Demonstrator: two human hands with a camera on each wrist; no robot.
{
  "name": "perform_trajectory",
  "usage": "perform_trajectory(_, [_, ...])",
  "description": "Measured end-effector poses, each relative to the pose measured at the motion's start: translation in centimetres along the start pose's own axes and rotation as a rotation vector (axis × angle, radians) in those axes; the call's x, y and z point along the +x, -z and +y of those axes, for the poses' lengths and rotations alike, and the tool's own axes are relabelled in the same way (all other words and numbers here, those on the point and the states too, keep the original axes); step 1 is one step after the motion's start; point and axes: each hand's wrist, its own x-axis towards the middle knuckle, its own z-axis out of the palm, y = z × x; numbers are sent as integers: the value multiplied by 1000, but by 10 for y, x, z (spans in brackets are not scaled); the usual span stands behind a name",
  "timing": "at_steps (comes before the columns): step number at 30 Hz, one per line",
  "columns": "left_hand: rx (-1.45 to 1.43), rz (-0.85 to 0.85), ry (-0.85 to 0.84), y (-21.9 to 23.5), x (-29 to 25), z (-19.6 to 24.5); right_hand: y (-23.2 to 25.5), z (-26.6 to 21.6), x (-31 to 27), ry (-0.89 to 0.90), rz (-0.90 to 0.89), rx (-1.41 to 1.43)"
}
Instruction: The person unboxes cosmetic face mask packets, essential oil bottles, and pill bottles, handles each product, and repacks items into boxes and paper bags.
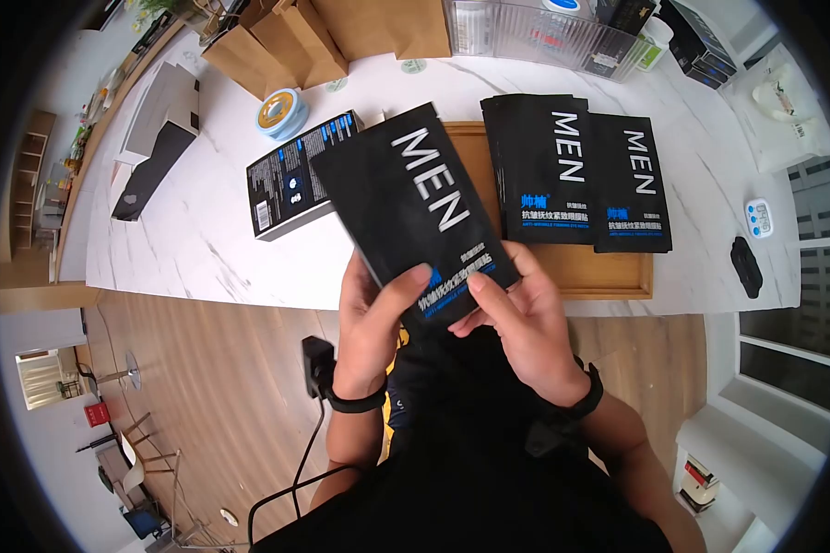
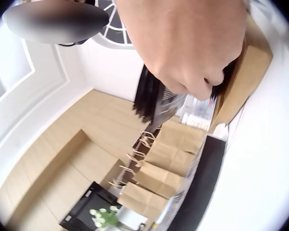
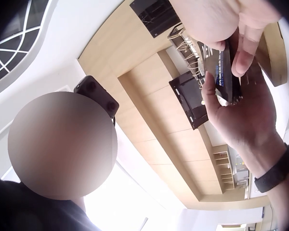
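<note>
Both hands hold a small stack of black sachets (image 1: 406, 194) with MEN printed in white, tilted in front of the body. My left hand (image 1: 369, 318) grips its lower left side, thumb across the front. The right hand (image 1: 533, 323) grips the lower right corner, its thumb also on the printed face. In the left wrist view the sachets (image 2: 147, 96) show several loose edges below the knuckles. Beyond the right hand, two piles of like sachets, a left pile (image 1: 539, 157) and a right pile (image 1: 629, 180), lie on a wooden tray (image 1: 609, 274).
A black printed box (image 1: 290, 184) lies left of the tray, partly behind the held sachets. Behind it are a round blue tape-like item (image 1: 282, 112), brown paper bags (image 1: 277, 46) and a clear bin (image 1: 544, 41). A white timer (image 1: 759, 218) lies at the right.
</note>
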Motion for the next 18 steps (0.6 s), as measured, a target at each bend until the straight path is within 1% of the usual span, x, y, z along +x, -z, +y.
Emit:
perform_trajectory(1, [162, 21, -39, -2, 2, 2, 0, 0, 2, 3, 2, -1])
perform_trajectory(2, [189, 16, -106, -3, 7, 2, 0, 0, 5, -9, 2, -3])
perform_trajectory(3, [188, 15, -106, 0, 15, 3, 0, 0, 7, -20, 1, -5])
perform_trajectory(5, [307, -54, -89, 8, 33, 7, -2, -4, 8, -31, -1, -10])
perform_trajectory(6, [263, -77, -67, 5, 40, 13, -5, -10, 7, -70, -11, 7])
perform_trajectory(7, [268, -67, 1, 8, 48, 15, -8, -16, 7, -108, -20, 25])
perform_trajectory(8, [290, -71, 16, 9, 55, 16, -8, -22, 4, -146, -37, 22])
perform_trajectory(9, [311, -77, 33, 10, 60, 17, -4, -24, -1, -142, -33, 18])
perform_trajectory(11, [350, -105, 4, 12, 68, 13, 7, -29, -18, -84, -71, -272])
perform_trajectory(12, [392, -127, -22, 11, 73, 11, 11, -40, -26, -101, -19, -351])
perform_trajectory(13, [507, -100, -22, 8, 72, 11, 20, -48, -31, -96, 1, -360])
perform_trajectory(15, [609, -132, -156, 7, 72, 3, 42, -64, -41, 341, 127, -997])
perform_trajectory(16, [601, -144, -152, 6, 71, 1, 50, -70, -42, 432, 269, -1106])
perform_trajectory(17, [668, -105, -192, 5, 71, -1, 58, -76, -42, 524, 412, -1211])
perform_trajectory(18, [737, -65, -236, 4, 69, -2, 68, -85, -40, 523, 423, -1215])
